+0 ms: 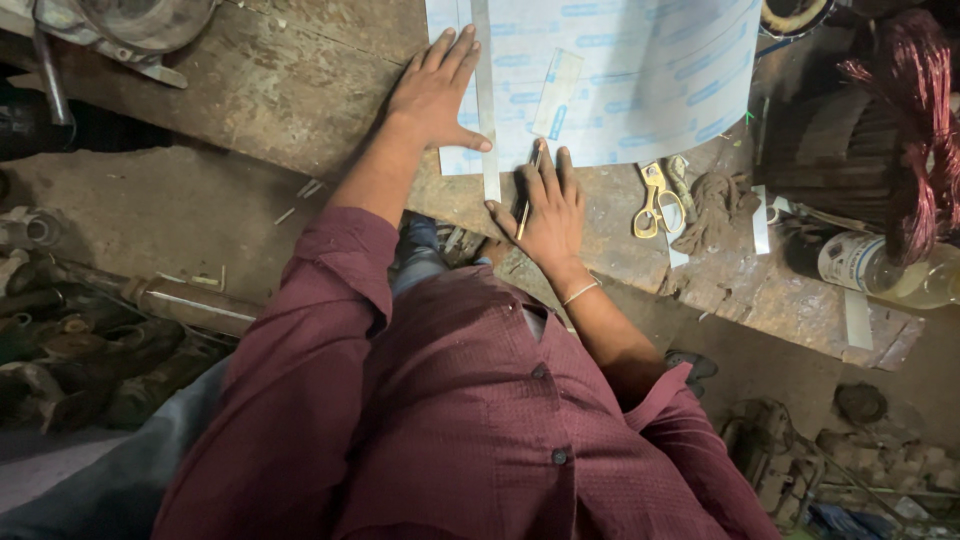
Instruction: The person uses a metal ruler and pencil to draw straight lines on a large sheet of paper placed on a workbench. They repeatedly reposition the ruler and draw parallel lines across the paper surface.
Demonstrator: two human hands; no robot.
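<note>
Head view, looking down on a worn wooden desk (pixel 300 90). The left hand (pixel 435 90) lies flat, fingers spread wide, pressing a long narrow straightedge strip (pixel 487 110) against the left margin of a pale printed insulation sheet (pixel 640 80). The right hand (pixel 545 205) rests at the sheet's near edge, fingers closed around a slim pencil-like marking tool (pixel 528 195) whose tip meets the lower end of the strip. Progress, as judged here: one small rectangular piece (pixel 557 95) already lies loose on the sheet and thin offcuts (pixel 858 318) are scattered to the right, while most of the sheet remains whole. Yellow-handled scissors (pixel 655 200) lie idle beside a rag (pixel 715 205). A clear bottle (pixel 890 270) lies on its side, holding a yellowish liquid, near a motor stator with copper windings (pixel 880 120).
</note>
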